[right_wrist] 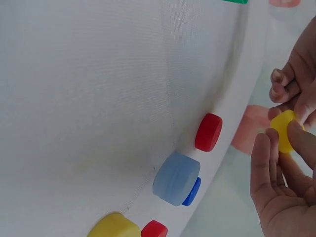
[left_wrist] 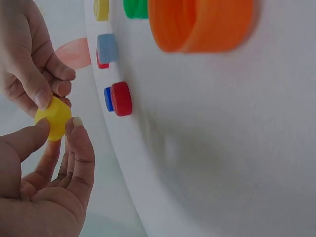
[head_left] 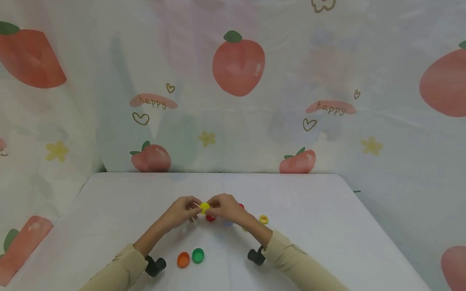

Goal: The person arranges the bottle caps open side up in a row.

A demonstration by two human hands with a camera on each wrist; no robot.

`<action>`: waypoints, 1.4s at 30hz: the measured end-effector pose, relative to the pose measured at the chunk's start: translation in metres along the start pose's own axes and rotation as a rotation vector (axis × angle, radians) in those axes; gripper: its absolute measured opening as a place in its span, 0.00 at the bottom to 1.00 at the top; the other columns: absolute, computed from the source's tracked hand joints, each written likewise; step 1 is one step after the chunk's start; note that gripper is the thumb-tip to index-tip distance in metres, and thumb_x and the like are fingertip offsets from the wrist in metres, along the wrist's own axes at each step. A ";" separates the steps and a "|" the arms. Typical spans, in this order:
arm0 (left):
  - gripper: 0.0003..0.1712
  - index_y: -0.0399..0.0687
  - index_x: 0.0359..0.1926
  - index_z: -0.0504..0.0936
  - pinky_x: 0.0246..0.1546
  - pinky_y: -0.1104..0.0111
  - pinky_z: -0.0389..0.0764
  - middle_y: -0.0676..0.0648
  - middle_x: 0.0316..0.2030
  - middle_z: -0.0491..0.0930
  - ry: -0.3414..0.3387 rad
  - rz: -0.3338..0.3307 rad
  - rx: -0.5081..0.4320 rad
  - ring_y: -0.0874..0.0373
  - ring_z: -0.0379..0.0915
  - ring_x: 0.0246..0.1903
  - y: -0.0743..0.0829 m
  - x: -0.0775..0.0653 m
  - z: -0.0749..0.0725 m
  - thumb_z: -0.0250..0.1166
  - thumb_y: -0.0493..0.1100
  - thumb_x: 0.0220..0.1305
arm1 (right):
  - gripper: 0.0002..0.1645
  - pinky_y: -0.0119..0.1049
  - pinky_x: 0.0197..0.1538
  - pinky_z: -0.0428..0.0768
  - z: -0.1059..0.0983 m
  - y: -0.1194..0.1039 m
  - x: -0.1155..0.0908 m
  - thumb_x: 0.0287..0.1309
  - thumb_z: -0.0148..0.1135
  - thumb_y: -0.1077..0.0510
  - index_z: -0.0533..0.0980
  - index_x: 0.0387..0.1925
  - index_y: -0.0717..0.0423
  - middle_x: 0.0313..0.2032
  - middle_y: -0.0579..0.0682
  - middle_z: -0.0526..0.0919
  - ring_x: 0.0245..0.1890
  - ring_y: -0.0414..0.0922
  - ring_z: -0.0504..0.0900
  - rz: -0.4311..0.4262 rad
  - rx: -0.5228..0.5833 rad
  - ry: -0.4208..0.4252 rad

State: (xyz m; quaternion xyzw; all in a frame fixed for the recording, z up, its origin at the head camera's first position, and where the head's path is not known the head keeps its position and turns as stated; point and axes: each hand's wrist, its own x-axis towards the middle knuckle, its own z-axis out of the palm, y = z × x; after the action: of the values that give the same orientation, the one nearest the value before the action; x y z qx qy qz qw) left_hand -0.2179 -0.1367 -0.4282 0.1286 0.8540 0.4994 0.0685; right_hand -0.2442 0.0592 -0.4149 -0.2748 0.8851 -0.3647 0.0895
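A yellow bottle cap (head_left: 205, 207) is held up over the far half of the table, between both hands. My left hand (head_left: 179, 213) pinches it from the left with thumb and fingers. From the right, the thumb and fingers of my right hand (head_left: 226, 208) pinch the same cap. Below it on the table sits a red cap (head_left: 210, 218). A light blue cap (right_wrist: 177, 178) stands close by, partly under the right hand in the head view, with a dark blue cap (right_wrist: 192, 191) just behind it.
Nearer the front lie an orange cap (head_left: 183, 260) and a green cap (head_left: 198, 256), side by side. Right of the right wrist is a printed yellow cap (head_left: 263, 219). Another red cap (head_left: 241, 206) shows behind that wrist. A patterned cloth (head_left: 236, 133) hangs behind the white table (head_left: 309, 210).
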 end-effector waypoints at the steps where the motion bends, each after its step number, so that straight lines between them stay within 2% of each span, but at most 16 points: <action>1: 0.15 0.39 0.46 0.76 0.32 0.66 0.80 0.42 0.35 0.81 -0.003 0.004 -0.007 0.49 0.78 0.29 0.001 -0.001 0.001 0.64 0.43 0.62 | 0.16 0.28 0.37 0.77 -0.001 0.000 -0.002 0.56 0.66 0.55 0.80 0.44 0.58 0.34 0.42 0.81 0.33 0.38 0.77 -0.001 0.002 0.004; 5: 0.15 0.38 0.46 0.74 0.32 0.65 0.81 0.39 0.35 0.81 -0.014 0.021 -0.029 0.47 0.79 0.29 0.004 -0.005 0.005 0.64 0.43 0.62 | 0.13 0.30 0.35 0.79 -0.002 -0.001 -0.008 0.56 0.66 0.56 0.79 0.43 0.55 0.32 0.43 0.82 0.30 0.38 0.79 0.031 0.066 -0.001; 10: 0.15 0.37 0.46 0.74 0.32 0.65 0.81 0.39 0.35 0.82 -0.015 0.038 -0.046 0.47 0.80 0.31 0.006 -0.010 0.007 0.63 0.43 0.64 | 0.10 0.32 0.30 0.81 -0.003 -0.005 -0.013 0.55 0.67 0.60 0.77 0.39 0.57 0.28 0.49 0.83 0.24 0.41 0.81 0.045 0.159 -0.024; 13: 0.15 0.38 0.44 0.74 0.32 0.65 0.81 0.39 0.35 0.82 -0.012 0.055 -0.050 0.47 0.80 0.33 0.007 -0.013 0.007 0.62 0.45 0.64 | 0.09 0.31 0.30 0.80 -0.003 -0.006 -0.016 0.55 0.67 0.61 0.77 0.37 0.56 0.28 0.47 0.84 0.24 0.40 0.81 0.016 0.137 -0.028; 19: 0.14 0.40 0.39 0.77 0.31 0.66 0.81 0.40 0.34 0.82 -0.039 0.119 -0.044 0.47 0.79 0.33 0.012 -0.020 0.006 0.63 0.47 0.63 | 0.11 0.30 0.34 0.79 -0.006 -0.003 -0.028 0.53 0.69 0.56 0.77 0.37 0.53 0.31 0.42 0.83 0.28 0.36 0.81 -0.064 0.099 -0.036; 24: 0.14 0.42 0.37 0.78 0.31 0.68 0.80 0.42 0.33 0.81 -0.060 0.118 -0.024 0.44 0.77 0.34 0.015 -0.026 0.007 0.65 0.49 0.61 | 0.12 0.28 0.37 0.79 -0.009 -0.002 -0.037 0.53 0.69 0.52 0.78 0.37 0.51 0.33 0.38 0.82 0.31 0.35 0.81 -0.115 0.098 -0.045; 29: 0.10 0.46 0.35 0.80 0.29 0.68 0.80 0.50 0.32 0.81 -0.064 0.122 0.001 0.48 0.77 0.33 0.015 -0.028 0.012 0.66 0.48 0.60 | 0.08 0.28 0.38 0.78 -0.011 -0.002 -0.042 0.55 0.67 0.52 0.80 0.36 0.50 0.33 0.37 0.82 0.31 0.35 0.80 -0.106 0.083 -0.070; 33: 0.06 0.51 0.32 0.81 0.30 0.69 0.79 0.56 0.32 0.79 -0.055 0.157 0.075 0.56 0.76 0.33 0.015 -0.029 0.016 0.68 0.47 0.58 | 0.07 0.27 0.38 0.78 -0.012 0.000 -0.046 0.57 0.66 0.55 0.80 0.36 0.51 0.33 0.37 0.82 0.32 0.35 0.80 -0.100 0.073 -0.090; 37: 0.06 0.52 0.31 0.81 0.32 0.71 0.77 0.57 0.32 0.78 -0.061 0.158 0.142 0.59 0.73 0.33 0.014 -0.030 0.020 0.70 0.46 0.56 | 0.14 0.26 0.39 0.78 -0.011 0.000 -0.050 0.55 0.67 0.56 0.77 0.43 0.55 0.36 0.41 0.82 0.36 0.35 0.80 -0.101 0.058 -0.108; 40: 0.09 0.50 0.34 0.80 0.32 0.72 0.77 0.56 0.32 0.78 -0.085 0.149 0.156 0.59 0.73 0.33 0.012 -0.030 0.023 0.70 0.46 0.55 | 0.20 0.25 0.39 0.77 -0.011 -0.001 -0.052 0.54 0.68 0.56 0.76 0.48 0.58 0.38 0.43 0.82 0.37 0.34 0.80 -0.098 0.032 -0.136; 42: 0.12 0.48 0.36 0.78 0.33 0.72 0.77 0.55 0.33 0.78 -0.100 0.151 0.159 0.59 0.73 0.33 0.011 -0.031 0.024 0.70 0.46 0.55 | 0.20 0.24 0.38 0.77 -0.011 -0.001 -0.053 0.54 0.68 0.57 0.77 0.48 0.59 0.37 0.43 0.83 0.36 0.33 0.80 -0.104 0.007 -0.161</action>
State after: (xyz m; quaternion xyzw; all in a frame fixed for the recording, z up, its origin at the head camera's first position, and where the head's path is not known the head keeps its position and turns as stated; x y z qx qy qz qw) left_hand -0.1810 -0.1204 -0.4309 0.2221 0.8744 0.4267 0.0626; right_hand -0.2033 0.0940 -0.4086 -0.3487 0.8582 -0.3489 0.1423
